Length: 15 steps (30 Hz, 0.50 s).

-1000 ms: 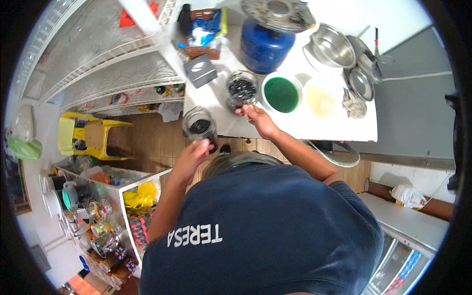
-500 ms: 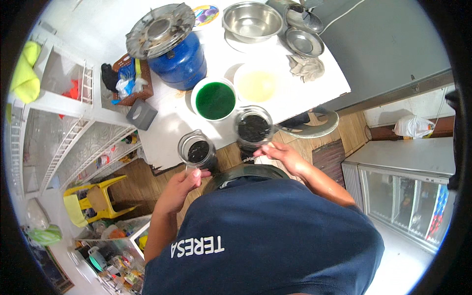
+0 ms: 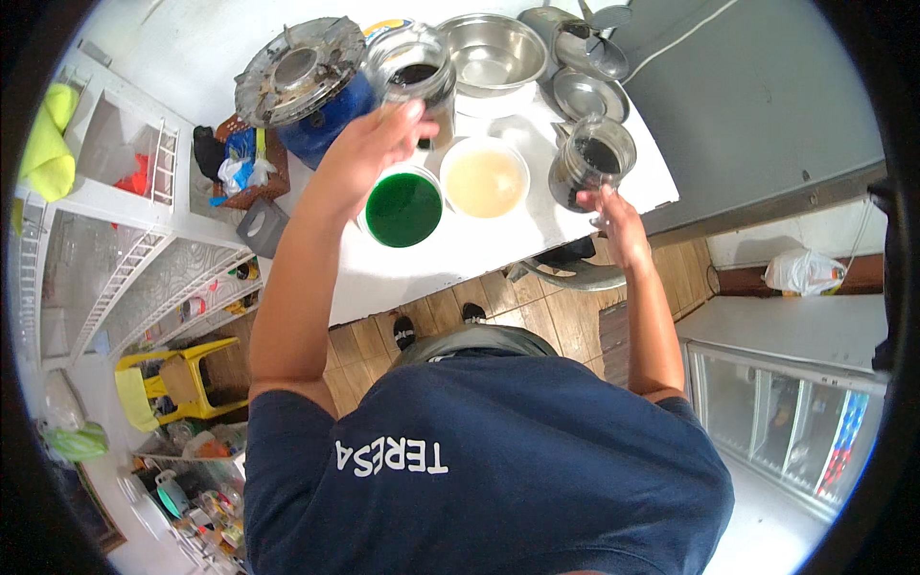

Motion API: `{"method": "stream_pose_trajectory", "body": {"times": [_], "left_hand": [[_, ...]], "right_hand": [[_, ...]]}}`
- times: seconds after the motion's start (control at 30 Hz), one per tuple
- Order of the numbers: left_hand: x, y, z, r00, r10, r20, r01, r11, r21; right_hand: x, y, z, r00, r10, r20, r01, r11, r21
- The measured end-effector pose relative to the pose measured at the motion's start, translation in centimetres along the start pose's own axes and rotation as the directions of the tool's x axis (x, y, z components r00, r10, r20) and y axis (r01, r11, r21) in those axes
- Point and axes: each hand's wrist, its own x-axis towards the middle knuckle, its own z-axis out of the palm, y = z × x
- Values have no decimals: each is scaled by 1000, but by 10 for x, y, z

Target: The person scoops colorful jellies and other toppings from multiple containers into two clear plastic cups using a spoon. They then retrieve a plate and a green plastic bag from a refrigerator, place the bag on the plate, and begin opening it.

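A clear glass jar (image 3: 443, 96) with dark contents is at the back of the white table, beside the blue gas cylinder. My left hand (image 3: 379, 144) is closed at its near side; the jar and blur partly hide the fingertips. At the table's right, my right hand (image 3: 621, 225) grips a second glass jar (image 3: 596, 158), also dark inside, by its near side. Between my arms stand a white tub of green liquid (image 3: 404, 209) and a white tub of pale beige liquid (image 3: 485, 177). Neither hand touches these tubs.
A burner (image 3: 297, 72) tops the blue gas cylinder (image 3: 321, 134) at the back left. Steel bowls (image 3: 494, 53) and a small metal dish (image 3: 589, 94) stand behind the tubs. A brown basket (image 3: 273, 177) is left of the table, and a round-seated stool (image 3: 585, 278) sits under its front edge.
Both jars have moved from near my body out over the table, the left one far back and the right one to the right. My arms are stretched further forward and apart.
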Motion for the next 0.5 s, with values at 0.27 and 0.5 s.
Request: {"method": "stream_pose_trajectory", "body": {"times": [0.27, 0.5], "left_hand": [[117, -86, -10, 996, -43, -73, 36, 994, -99], [150, -157, -21, 978, -201, -48, 191, 968, -163]], "right_hand": [[116, 20, 16, 993, -61, 102, 45, 987, 152], [161, 32, 34, 989, -41, 142, 20, 989, 149]]}}
